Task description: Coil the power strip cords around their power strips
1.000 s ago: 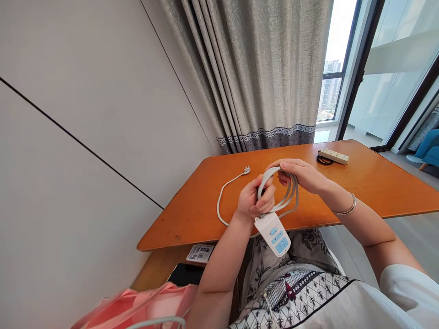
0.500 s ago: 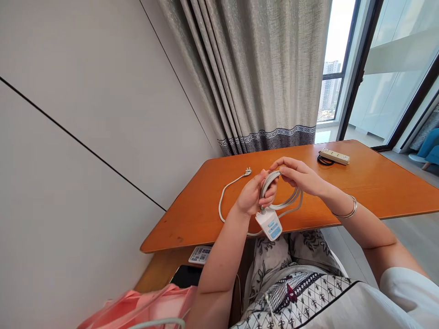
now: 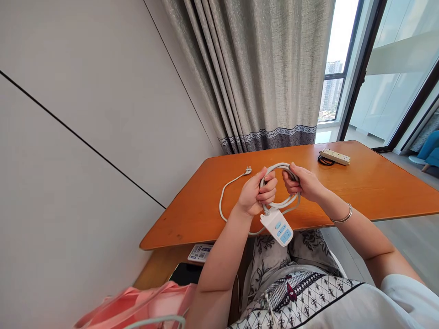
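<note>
My left hand is closed around a coil of grey-white cable just above a white power strip with blue sockets, which hangs below my fist. My right hand grips the right side of the same coil, fingers wrapped round it. The loose end of the cable trails left over the orange wooden table in a curve and ends in a plug lying flat on the tabletop.
A second beige power strip with a black cord lies at the far right of the table. A grey curtain hangs behind. A dark phone, a printed card and pink fabric sit low at left.
My right hand slid from the top of the coil to its right side and closed on it. The power strip swung slightly under my left hand.
</note>
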The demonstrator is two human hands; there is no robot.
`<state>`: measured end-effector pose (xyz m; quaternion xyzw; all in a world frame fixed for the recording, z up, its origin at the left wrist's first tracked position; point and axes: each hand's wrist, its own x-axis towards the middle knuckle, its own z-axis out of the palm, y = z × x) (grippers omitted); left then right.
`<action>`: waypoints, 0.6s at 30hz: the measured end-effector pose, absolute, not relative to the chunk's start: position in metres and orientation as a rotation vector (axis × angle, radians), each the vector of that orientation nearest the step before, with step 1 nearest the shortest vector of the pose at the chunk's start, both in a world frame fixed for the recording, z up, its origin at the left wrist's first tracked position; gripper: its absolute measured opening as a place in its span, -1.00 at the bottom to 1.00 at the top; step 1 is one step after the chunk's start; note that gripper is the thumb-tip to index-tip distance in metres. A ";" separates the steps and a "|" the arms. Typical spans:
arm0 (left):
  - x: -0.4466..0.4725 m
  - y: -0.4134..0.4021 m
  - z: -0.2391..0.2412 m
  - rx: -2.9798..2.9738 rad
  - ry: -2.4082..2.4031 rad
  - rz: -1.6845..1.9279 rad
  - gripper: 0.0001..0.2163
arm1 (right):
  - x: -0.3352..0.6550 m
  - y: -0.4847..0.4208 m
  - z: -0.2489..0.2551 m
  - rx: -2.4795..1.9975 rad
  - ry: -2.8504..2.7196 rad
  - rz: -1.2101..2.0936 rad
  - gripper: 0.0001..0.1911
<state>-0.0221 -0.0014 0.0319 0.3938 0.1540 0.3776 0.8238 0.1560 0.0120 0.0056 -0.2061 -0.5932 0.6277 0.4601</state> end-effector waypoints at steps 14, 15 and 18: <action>-0.007 -0.012 0.028 0.820 0.244 1.025 -0.57 | 0.145 0.009 -0.011 -0.483 -1.164 1.672 -0.54; -0.006 -0.013 0.029 0.828 0.227 1.065 -0.56 | 0.143 0.007 -0.015 -0.503 -1.145 1.673 -0.52; -0.005 -0.018 0.032 0.897 0.219 1.168 -0.57 | 0.138 0.003 -0.026 -0.582 -1.160 1.603 -0.45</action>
